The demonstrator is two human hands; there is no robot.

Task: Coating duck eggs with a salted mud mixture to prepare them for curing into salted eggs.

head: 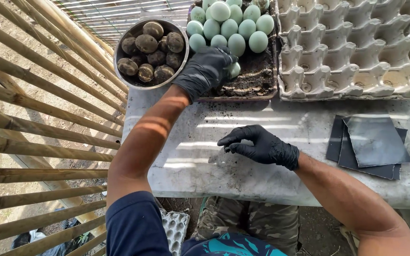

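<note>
My left hand (206,68), in a black glove, reaches into a dark tray (257,76) of black grit and closes around a pale green egg (234,70) at the front of a cluster of clean pale green eggs (228,27). My right hand (261,144), also gloved in black, rests on the grey table (243,175) with fingers curled and fingertips pinched together; nothing shows in it. A metal bowl (151,51) of dark, mud-coated eggs stands just left of the tray, beside my left wrist.
An empty grey cardboard egg carton (352,52) fills the back right. Several dark square sheets (371,144) lie stacked at the right of the table. Bamboo slats (39,118) run along the left, past the table edge. Another egg carton (175,227) lies below the table.
</note>
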